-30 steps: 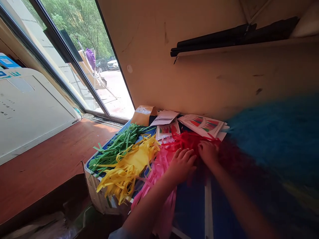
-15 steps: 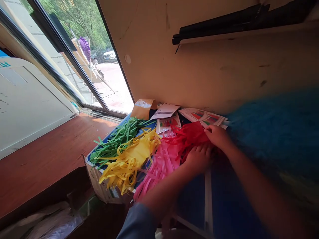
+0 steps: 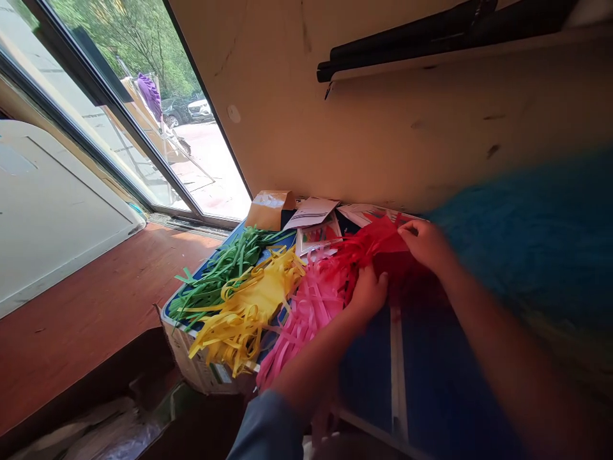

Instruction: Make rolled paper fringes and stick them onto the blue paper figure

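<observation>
A red fringed sheet, thin and fabric-like (image 3: pixel 378 237), lies at the right end of a row of coloured strips. My right hand (image 3: pixel 426 246) pinches its upper right edge between thumb and fingers. Lower down, my left hand (image 3: pixel 368 292) is closed on the red material, its fingertips partly hidden. Beneath my left forearm spreads a bundle of pink strips (image 3: pixel 311 303), overlapped by red ones. Yellow strips (image 3: pixel 261 291) lie left of the pink, with green strips (image 3: pixel 227 265) beyond them. All rest on a blue table (image 3: pixel 366 367).
Printed cards (image 3: pixel 318 235) and a brown paper packet (image 3: pixel 269 209) sit along the wall side. Below the table's left end stands an open cardboard box (image 3: pixel 184 358). A white board (image 3: pixel 57 211) leans near the glass door (image 3: pixel 143 160). Black rolls (image 3: pixel 407 51) hang on the wall.
My left hand has moved slightly left and down, its thumb now showing. My right hand still holds the red sheet's edge, and more of the sheet is spread between my hands.
</observation>
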`<state>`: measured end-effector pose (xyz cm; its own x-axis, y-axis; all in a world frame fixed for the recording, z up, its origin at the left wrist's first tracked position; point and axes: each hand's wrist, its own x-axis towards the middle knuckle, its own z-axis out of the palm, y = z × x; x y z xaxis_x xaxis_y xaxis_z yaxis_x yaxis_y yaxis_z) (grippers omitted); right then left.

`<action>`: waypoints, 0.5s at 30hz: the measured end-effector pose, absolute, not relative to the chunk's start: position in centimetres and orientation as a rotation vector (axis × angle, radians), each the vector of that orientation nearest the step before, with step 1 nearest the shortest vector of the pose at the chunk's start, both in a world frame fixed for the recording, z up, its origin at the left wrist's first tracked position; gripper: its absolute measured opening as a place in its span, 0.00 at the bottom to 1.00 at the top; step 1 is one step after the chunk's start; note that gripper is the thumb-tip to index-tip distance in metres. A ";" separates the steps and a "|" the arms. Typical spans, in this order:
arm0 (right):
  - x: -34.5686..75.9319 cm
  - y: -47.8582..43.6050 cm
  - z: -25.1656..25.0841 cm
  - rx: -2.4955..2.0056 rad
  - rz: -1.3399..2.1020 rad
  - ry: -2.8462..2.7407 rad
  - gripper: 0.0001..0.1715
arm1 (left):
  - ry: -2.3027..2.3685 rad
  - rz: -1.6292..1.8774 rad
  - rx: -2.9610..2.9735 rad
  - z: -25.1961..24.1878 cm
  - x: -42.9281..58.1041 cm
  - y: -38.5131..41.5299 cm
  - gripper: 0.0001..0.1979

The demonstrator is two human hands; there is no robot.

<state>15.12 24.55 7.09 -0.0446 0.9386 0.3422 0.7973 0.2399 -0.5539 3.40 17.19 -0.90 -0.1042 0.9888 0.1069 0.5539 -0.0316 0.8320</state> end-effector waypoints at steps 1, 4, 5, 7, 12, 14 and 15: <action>15.1 24.6 7.7 -1.592 0.281 -1.865 0.08 | 1.688 1.031 1.605 -0.9 3.5 17.2 0.17; 15.0 24.8 9.4 -1.606 0.288 -1.866 0.07 | 1.677 1.038 1.530 -1.1 3.5 17.5 0.15; 15.0 24.8 10.0 -1.609 0.291 -1.868 0.06 | 1.684 1.044 1.501 -1.1 3.5 17.7 0.15; 15.1 24.8 10.9 -1.613 0.292 -1.872 0.06 | 1.707 1.060 1.442 -1.3 3.4 17.9 0.15; 15.5 24.2 12.8 -1.639 0.315 -1.882 0.06 | 1.729 1.111 1.350 -1.5 3.0 18.1 0.11; 15.6 24.0 13.4 -1.664 0.325 -1.877 0.06 | 1.715 1.143 1.338 -1.5 3.0 18.1 0.11; 15.7 23.9 13.7 -1.670 0.329 -1.872 0.06 | 1.703 1.159 1.337 -1.5 2.9 18.0 0.11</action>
